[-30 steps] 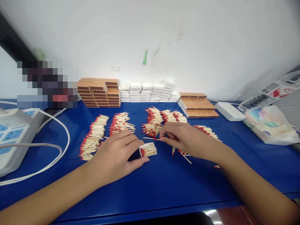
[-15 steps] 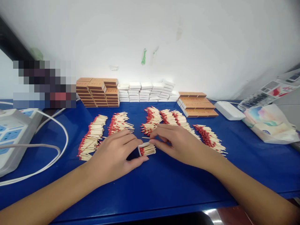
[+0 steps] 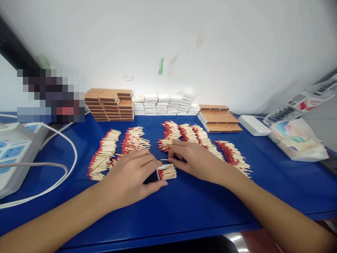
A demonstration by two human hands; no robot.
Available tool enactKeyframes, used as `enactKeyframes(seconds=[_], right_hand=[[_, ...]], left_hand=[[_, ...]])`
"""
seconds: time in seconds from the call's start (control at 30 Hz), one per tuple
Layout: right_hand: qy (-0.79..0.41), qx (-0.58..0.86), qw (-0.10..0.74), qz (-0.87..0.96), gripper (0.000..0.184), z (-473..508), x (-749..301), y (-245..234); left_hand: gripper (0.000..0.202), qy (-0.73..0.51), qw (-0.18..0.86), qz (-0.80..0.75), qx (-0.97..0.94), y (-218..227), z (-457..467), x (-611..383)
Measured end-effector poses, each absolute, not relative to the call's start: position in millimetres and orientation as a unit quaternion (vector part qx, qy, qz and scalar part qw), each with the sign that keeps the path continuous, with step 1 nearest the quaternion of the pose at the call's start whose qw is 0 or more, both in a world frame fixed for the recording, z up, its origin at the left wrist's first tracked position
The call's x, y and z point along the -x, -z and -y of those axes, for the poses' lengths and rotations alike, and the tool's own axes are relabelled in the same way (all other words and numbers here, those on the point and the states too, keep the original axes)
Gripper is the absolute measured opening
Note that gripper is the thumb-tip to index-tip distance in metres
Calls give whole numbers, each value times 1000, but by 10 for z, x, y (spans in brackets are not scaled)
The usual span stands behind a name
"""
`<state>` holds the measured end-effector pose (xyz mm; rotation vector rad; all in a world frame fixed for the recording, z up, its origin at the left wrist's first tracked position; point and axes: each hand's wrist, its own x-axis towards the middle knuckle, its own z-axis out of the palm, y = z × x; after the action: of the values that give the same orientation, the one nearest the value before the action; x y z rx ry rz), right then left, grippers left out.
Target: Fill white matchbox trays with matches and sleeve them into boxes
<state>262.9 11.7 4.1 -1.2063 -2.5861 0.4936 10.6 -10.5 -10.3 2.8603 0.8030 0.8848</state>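
A small white matchbox tray [image 3: 166, 172] part-filled with red-tipped matches lies on the blue table [image 3: 184, 207]. My left hand [image 3: 131, 177] grips the tray from its left side, thumb below and fingers above it. My right hand [image 3: 196, 160] rests just right of the tray, its fingertips pinched at the tray's upper edge near a loose match [image 3: 164, 160]; what the fingers hold is hidden. Rows of loose matches [image 3: 133, 140] lie fanned out behind both hands.
Stacks of brown matchbox sleeves [image 3: 110, 104] and white trays [image 3: 163, 104] line the wall, with more brown sleeves [image 3: 219, 121] to the right. A white power strip [image 3: 13, 154] with cables sits at the left. A white adapter [image 3: 254, 125] and tissue pack [image 3: 297, 140] lie at the right.
My right hand moved left from the match pile to the tray's upper right edge. The left hand stayed holding the tray.
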Motion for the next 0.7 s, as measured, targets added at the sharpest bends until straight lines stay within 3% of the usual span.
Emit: enactKeyframes(seconds=[0.17, 0.37, 0.57, 0.7], right_hand=[[-149, 461, 73, 872, 13, -104, -2820, -162], [-151, 496, 23, 855, 36, -120, -2911, -211], [-166, 459, 95, 868, 12, -170, -2986, -207], [-159, 448, 93, 875, 9, -212, -3012, -179]], left_hand=[[24, -279, 27, -266, -923, 110, 112, -93], [25, -284, 16, -264, -922, 119, 114, -88], [25, -282, 16, -265, -922, 135, 113, -87], [25, -288, 16, -260, -922, 139, 111, -86]])
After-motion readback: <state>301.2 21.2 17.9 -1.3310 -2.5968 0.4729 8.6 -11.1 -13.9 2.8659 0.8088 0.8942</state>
